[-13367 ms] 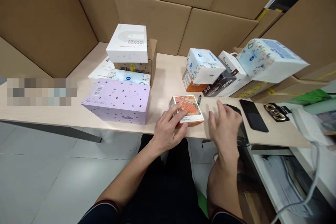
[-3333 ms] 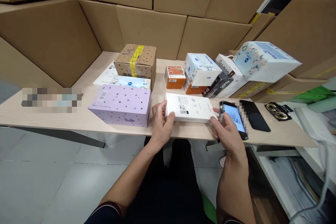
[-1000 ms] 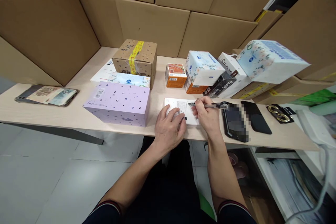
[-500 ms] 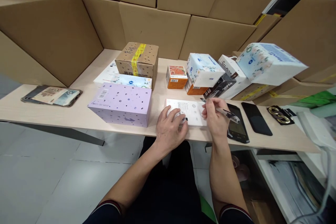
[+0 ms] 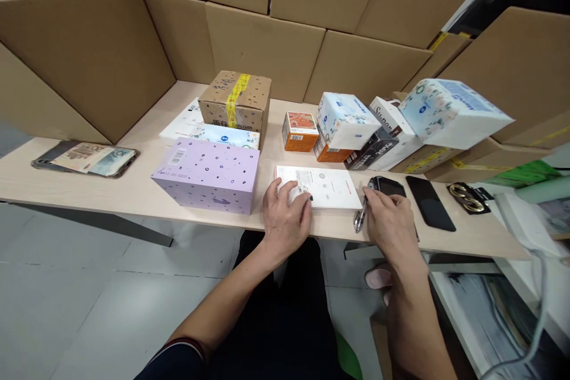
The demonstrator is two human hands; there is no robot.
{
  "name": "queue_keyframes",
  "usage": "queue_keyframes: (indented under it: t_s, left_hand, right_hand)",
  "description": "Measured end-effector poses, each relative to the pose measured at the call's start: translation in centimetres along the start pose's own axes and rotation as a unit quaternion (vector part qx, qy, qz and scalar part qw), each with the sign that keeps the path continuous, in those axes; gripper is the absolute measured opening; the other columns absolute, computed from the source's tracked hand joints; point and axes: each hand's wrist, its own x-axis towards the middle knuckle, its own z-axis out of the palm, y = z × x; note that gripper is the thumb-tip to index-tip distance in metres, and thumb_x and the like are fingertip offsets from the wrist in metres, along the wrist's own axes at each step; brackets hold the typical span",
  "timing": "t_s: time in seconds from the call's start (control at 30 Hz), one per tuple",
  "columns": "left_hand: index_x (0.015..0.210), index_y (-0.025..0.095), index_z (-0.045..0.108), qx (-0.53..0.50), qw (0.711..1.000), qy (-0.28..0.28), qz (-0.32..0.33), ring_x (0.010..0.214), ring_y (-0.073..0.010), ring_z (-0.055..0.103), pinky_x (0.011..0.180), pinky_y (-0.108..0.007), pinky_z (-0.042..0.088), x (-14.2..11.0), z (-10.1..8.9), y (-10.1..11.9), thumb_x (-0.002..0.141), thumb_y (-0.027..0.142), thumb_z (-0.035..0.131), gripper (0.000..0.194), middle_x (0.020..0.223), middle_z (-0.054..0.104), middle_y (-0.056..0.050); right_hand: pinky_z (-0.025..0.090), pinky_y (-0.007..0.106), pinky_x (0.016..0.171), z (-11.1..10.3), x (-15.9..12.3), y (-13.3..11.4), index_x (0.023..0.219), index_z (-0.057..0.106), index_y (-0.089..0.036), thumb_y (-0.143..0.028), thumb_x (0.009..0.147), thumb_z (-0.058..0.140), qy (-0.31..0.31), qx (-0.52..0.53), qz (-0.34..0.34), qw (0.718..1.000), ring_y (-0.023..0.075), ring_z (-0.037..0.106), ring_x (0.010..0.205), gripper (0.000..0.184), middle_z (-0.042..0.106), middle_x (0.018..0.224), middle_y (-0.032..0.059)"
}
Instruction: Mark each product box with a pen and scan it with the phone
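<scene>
A flat white box (image 5: 332,187) with small print lies near the table's front edge. My left hand (image 5: 285,217) rests on its left part, fingers apart and fingertips on the top face. A small dark spot shows by the left thumb; I cannot make out what it is. Right of the box, my right hand (image 5: 394,222) is low over the table with its fingers closed at the upper end of a pen (image 5: 361,217). The pen points towards the front edge. Partly under that hand lies a dark handheld device (image 5: 392,186).
A lilac patterned box (image 5: 207,175) stands left, before a taped carton (image 5: 236,101). Orange boxes (image 5: 299,132) and tissue packs (image 5: 347,122) are behind. A black phone (image 5: 430,203) and gold rings (image 5: 466,197) lie right. Banknotes (image 5: 89,157) lie far left. Cardboard walls (image 5: 267,47) enclose the back.
My right hand has moved right and down with the pen, off the white box. The pen now points towards the front edge. My left hand stays on the box, which shows more of its face.
</scene>
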Motion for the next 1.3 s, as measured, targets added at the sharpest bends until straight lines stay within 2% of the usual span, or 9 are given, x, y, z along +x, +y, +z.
queue_keyframes:
  t_s: [0.13,0.23,0.37,0.47,0.57,0.77,0.9,1.0,1.3]
  left_hand:
    - [0.102,0.023,0.071,0.0,1.0,-0.006,0.0,0.129,-0.034,0.044,0.11,-0.055,0.044,0.0,0.0,0.0,0.09,0.019,0.063,0.015,0.123,0.061,-0.011]
    - [0.102,0.022,0.071,0.005,1.0,-0.001,0.003,0.128,-0.034,0.044,0.108,-0.054,0.046,0.0,0.0,0.0,0.089,0.019,0.064,0.015,0.122,0.061,-0.01]
    - [0.1,0.021,0.071,0.011,1.0,0.009,0.01,0.126,-0.0342,0.046,0.107,-0.054,0.047,0.0,0.0,0.0,0.088,0.018,0.065,0.014,0.12,0.063,-0.011]
    - [0.099,0.021,0.071,0.018,1.0,0.019,0.017,0.125,-0.0344,0.048,0.107,-0.054,0.048,0.1,0.1,0.0,0.088,0.017,0.066,0.013,0.119,0.063,-0.011]
    - [0.101,0.02,0.07,0.027,0.999,0.028,0.035,0.127,-0.0359,0.048,0.107,-0.056,0.049,0.0,0.2,-0.1,0.086,0.016,0.067,0.015,0.12,0.064,-0.011]
    - [0.107,0.014,0.066,0.046,0.986,0.054,0.151,0.124,-0.0345,0.056,0.104,-0.052,0.054,-0.3,0.8,-0.3,0.087,0.008,0.063,0.022,0.11,0.07,-0.012]
    - [0.113,0.013,0.063,0.038,0.979,0.044,0.196,0.115,-0.0282,0.067,0.1,-0.045,0.058,-0.4,1.3,-0.5,0.09,0.007,0.059,0.024,0.106,0.072,-0.012]
    - [0.119,0.013,0.06,0.011,0.978,0.024,0.208,0.109,-0.0241,0.07,0.098,-0.041,0.06,-0.4,1.3,-0.5,0.092,0.007,0.055,0.028,0.108,0.074,-0.012]
    - [0.13,0.016,0.057,-0.008,0.992,-0.032,0.118,0.111,-0.024,0.066,0.096,-0.04,0.054,0.4,0.0,0.2,0.097,0.02,0.054,0.033,0.119,0.073,-0.009]
  right_hand:
    - [0.044,0.05,0.079,0.6,0.4,-0.3,0.136,0.061,-0.021,-0.018,0.095,0.041,-0.028,-0.026,0.016,0.999,0.0384,0.046,0.11,0.046,0.068,0.134,0.0112]
    - [0.043,0.053,0.083,0.4,0.4,-0.6,0.138,0.06,-0.024,-0.021,0.095,0.041,-0.011,-0.016,0.036,0.999,0.0399,0.045,0.116,0.047,0.065,0.137,0.0131]
    - [0.043,0.061,0.09,-0.6,-0.6,-0.5,0.148,0.049,-0.022,-0.054,0.095,0.045,0.015,-0.017,0.199,0.98,0.0456,0.045,0.122,0.062,0.051,0.146,0.0222]
    - [0.041,0.064,0.092,-1.0,-1.6,0.2,0.156,0.034,-0.017,-0.075,0.087,0.043,-0.067,-0.001,0.308,0.949,0.0507,0.048,0.123,0.09,0.045,0.146,0.0299]
    - [0.041,0.061,0.096,-0.7,-1.9,0.9,0.158,0.029,-0.015,-0.075,0.086,0.042,-0.129,0.04,0.33,0.934,0.0496,0.051,0.124,0.094,0.051,0.139,0.0298]
    - [0.039,0.062,0.102,0.1,-1.4,0.7,0.153,0.039,-0.008,-0.056,0.078,0.058,-0.035,0.111,0.363,0.924,0.0475,0.053,0.125,0.091,0.057,0.133,0.0298]
    - [0.036,0.062,0.109,-0.6,-2.1,-0.9,0.149,0.043,-0.001,-0.055,0.072,0.063,0.08,0.183,0.342,0.918,0.0457,0.054,0.127,0.096,0.058,0.136,0.0307]
    - [0.039,0.061,0.109,-1.3,-3.0,-3.1,0.15,0.044,-0.006,-0.056,0.074,0.066,0.151,0.22,0.314,0.911,0.0429,0.054,0.129,0.094,0.057,0.14,0.0267]
    - [0.046,0.056,0.105,-0.1,-2.7,-9.6,0.153,0.038,-0.017,-0.044,0.084,0.07,0.206,0.234,0.143,0.939,0.0336,0.056,0.127,0.081,0.059,0.139,0.0202]
